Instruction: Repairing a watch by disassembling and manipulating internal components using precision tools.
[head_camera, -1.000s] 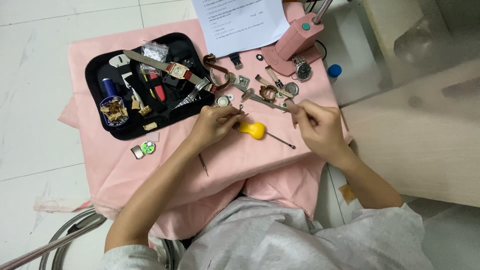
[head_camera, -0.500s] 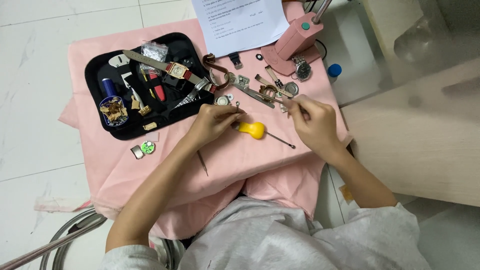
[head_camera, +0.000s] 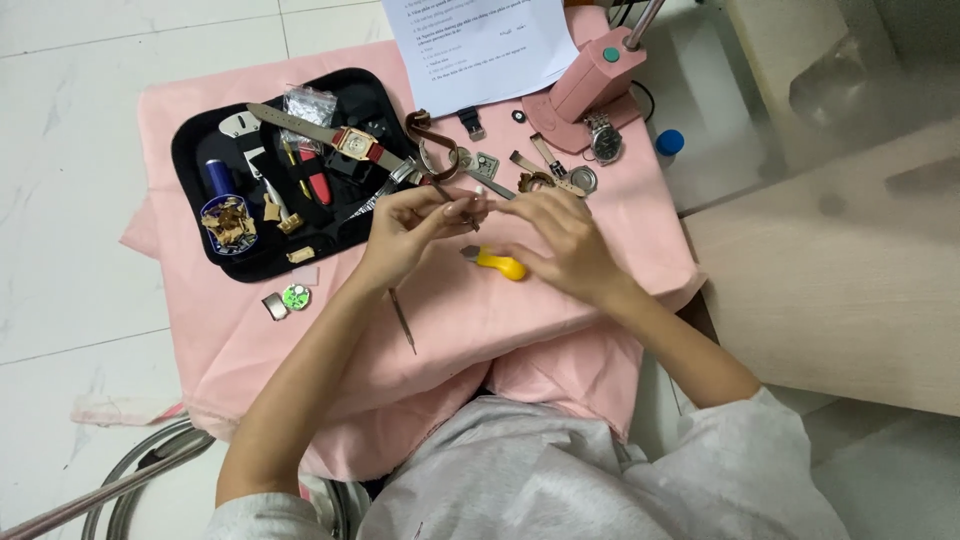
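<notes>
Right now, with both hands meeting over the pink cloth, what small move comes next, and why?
Probably steady the left hand and ease the right hand in. Their fingertips pinch a small part together above the yellow-handled tool, too small to identify.

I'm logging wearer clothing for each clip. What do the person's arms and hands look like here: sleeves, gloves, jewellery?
Both hands, left hand and right hand, are bare: no gloves, and no rings or wristwatch that I can see. The forearms are uncovered. Short, loose, light grey sleeves start near the elbows, part of a light grey top.
</notes>
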